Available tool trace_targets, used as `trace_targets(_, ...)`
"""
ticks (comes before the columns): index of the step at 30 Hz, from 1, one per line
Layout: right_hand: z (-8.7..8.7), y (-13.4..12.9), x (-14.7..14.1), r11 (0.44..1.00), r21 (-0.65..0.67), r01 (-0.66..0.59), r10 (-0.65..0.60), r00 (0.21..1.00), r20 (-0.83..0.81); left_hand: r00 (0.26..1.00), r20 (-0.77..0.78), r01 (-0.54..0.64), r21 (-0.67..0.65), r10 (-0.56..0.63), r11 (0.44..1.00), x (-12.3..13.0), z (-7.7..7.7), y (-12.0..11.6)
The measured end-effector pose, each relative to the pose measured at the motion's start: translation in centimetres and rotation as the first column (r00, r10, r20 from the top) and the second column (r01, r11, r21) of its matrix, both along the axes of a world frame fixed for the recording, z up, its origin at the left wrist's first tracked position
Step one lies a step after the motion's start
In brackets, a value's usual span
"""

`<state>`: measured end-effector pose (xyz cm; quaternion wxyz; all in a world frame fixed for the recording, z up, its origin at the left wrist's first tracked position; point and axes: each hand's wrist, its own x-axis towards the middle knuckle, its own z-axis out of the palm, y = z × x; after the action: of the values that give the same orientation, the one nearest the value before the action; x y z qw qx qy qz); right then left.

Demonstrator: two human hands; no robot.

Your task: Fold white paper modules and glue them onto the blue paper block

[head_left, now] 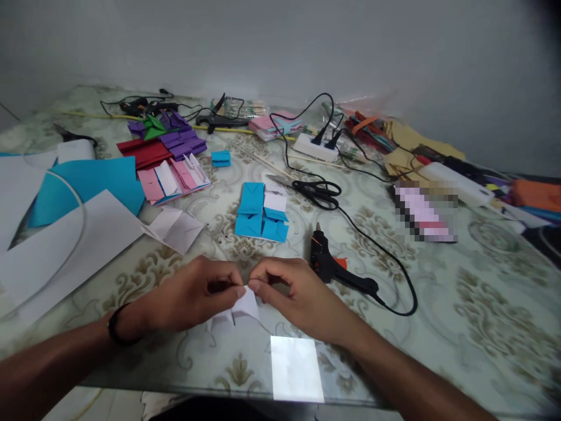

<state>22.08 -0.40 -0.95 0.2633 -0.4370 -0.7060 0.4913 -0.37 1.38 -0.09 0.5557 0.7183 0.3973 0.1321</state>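
Observation:
Between my two hands is a small folded white paper (246, 305), partly covered by my fingers. My left hand (193, 292) pinches its top edge between thumb and forefinger. From the other side my right hand (291, 289) pinches the same piece near its upper corner. A flat white paper square (297, 369) lies at the table's front edge, below my right hand. Folded blue and white paper pieces (262, 211) lie just beyond my hands. To the right of my right hand, a black glue gun (335, 266) rests on its side, its cord curving away.
Black scissors (313, 190) lie beyond the glue gun, near a white power strip (314, 146) with plugged-in cords. White sheets (83, 251) and blue paper (92, 187) spread at left. Pink, red and purple folded papers (182, 143) are stacked behind. A pixelated object (425, 213) lies at right.

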Motion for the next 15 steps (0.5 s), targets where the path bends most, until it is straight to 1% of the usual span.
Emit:
trace_targets(3,0.0,-0.1,-0.1,0.996,0.089,-0.029,0.025,0.999,0.047,0.999,-0.024,0.027,0.014,-0.026,1.000,0.0,0.0,0.0)
trace_targets(6,0.1,0.1,0.1,0.986,0.167,-0.011,-0.002,0.997,0.082,0.999,-0.017,0.035,0.032,-0.035,0.999,0.0,-0.1,0.0)
trace_targets(10,0.4,0.5,0.5,0.986,0.163,0.040,-0.059,0.992,0.115,0.999,-0.040,0.032,0.033,-0.031,0.999,0.0,-0.2,0.2)
trace_targets(13,0.4,0.8,0.9,0.990,0.134,0.042,-0.053,0.996,0.076,0.996,-0.087,0.024,0.055,-0.019,0.998,0.1,-0.3,0.4)
trace_targets(15,0.3,0.8,1.3,0.988,0.149,0.043,-0.049,0.998,0.032,0.995,-0.103,0.022,0.081,-0.014,0.996,0.1,-0.4,0.5)
